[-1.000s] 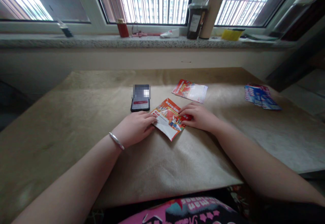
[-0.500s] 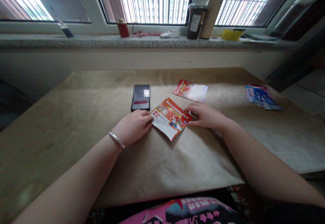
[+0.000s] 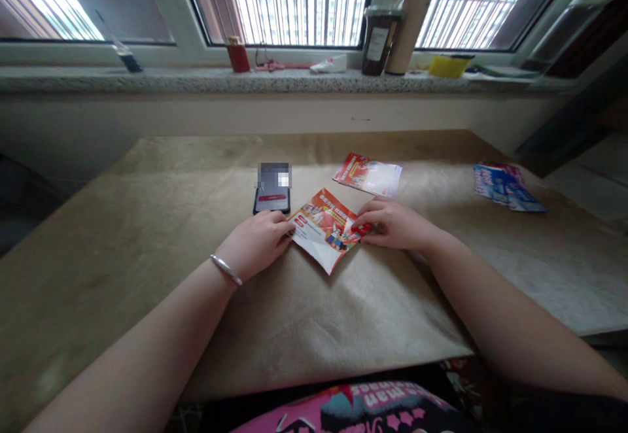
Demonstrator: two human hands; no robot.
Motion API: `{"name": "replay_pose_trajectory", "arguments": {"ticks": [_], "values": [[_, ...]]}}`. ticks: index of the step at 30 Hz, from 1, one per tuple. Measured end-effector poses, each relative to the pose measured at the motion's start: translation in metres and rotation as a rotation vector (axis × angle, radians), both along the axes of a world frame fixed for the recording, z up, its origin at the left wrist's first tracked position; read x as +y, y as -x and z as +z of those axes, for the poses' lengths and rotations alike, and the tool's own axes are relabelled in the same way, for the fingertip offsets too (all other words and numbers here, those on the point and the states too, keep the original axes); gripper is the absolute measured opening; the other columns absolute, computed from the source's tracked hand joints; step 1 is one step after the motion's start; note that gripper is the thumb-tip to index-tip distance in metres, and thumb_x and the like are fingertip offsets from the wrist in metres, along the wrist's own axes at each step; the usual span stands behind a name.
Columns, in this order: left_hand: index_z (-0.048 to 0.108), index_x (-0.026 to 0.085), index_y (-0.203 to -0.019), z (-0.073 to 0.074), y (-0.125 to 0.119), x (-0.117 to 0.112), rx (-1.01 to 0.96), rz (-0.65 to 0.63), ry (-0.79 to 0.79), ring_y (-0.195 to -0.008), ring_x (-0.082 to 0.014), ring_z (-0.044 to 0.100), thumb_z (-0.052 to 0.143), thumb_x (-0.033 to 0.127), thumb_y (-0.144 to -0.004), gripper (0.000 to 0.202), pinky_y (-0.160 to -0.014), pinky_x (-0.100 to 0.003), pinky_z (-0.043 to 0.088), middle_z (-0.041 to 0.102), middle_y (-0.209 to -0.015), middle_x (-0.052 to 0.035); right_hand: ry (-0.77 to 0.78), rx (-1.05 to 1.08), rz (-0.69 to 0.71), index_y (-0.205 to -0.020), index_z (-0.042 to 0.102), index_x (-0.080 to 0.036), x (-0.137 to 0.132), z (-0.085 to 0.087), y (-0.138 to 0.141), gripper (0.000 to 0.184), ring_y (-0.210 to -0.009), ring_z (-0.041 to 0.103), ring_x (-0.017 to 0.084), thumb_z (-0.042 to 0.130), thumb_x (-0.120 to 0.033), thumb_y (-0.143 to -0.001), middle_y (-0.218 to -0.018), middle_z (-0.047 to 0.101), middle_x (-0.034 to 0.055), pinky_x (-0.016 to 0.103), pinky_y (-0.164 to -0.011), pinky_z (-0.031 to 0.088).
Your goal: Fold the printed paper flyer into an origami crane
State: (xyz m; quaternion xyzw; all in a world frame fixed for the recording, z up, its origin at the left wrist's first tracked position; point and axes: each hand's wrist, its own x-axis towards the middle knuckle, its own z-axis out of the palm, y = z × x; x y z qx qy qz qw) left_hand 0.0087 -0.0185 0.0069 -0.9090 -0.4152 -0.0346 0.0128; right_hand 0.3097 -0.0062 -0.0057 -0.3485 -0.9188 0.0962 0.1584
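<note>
A red, orange and white printed leaflet lies turned at an angle on the table, its lower corner slightly bent. My left hand, with a silver bangle at the wrist, pinches the leaflet's left corner. At the opposite corner, my right hand grips the paper between thumb and fingers. Just beyond my left hand is a black smartphone with its screen lit and partly blurred out. Similar red and white leaflets rest past my right hand.
Blue and pink leaflets are fanned out at the right of the tan-covered table. Behind it, a stone windowsill bears a red container, a dark lidded cup and a yellow item.
The right fingers have shifted slightly inward over the leaflet's right corner. The leaflet has turned a little, its lower corner moving slightly left. My left hand has barely moved.
</note>
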Motion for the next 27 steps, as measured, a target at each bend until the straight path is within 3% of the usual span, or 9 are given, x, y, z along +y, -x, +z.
{"name": "replay_pose_trajectory", "arguments": {"ticks": [7,12,27], "values": [[0.066,0.025,-0.107,0.0021,0.0012,-0.0007,0.053,0.008,-0.029,-0.089,-0.0196,0.060,0.047,0.029,-0.090,0.026,-0.078,-0.031,0.049,0.064,-0.100,-0.0062,-0.006,0.025,0.040,-0.088,0.073,-0.024,-0.0005,-0.0024,0.0030,0.015,-0.090,0.060,0.019,0.061,-0.021,-0.079,-0.096,0.070,0.0042,0.034,-0.082,0.049],[0.068,0.027,-0.103,0.0054,0.0041,-0.0018,0.074,0.015,-0.021,-0.086,-0.0196,0.062,0.046,0.032,-0.090,0.026,-0.073,-0.030,0.049,0.065,-0.097,-0.0046,0.016,0.045,0.038,-0.085,0.073,-0.024,0.0024,-0.0067,0.0001,0.014,-0.088,0.062,0.018,0.059,-0.024,-0.082,-0.096,0.070,0.0037,0.032,-0.079,0.050],[0.069,0.025,-0.091,0.0049,0.0017,0.0014,0.036,0.074,-0.041,-0.082,-0.0201,0.061,0.050,0.029,-0.087,0.020,-0.067,-0.029,0.047,0.066,-0.089,-0.0038,0.057,0.050,0.015,-0.077,0.068,-0.021,0.0001,-0.0014,0.0048,0.012,-0.086,0.062,0.017,0.057,-0.016,-0.080,-0.092,0.070,0.0040,0.031,-0.079,0.049]]}}
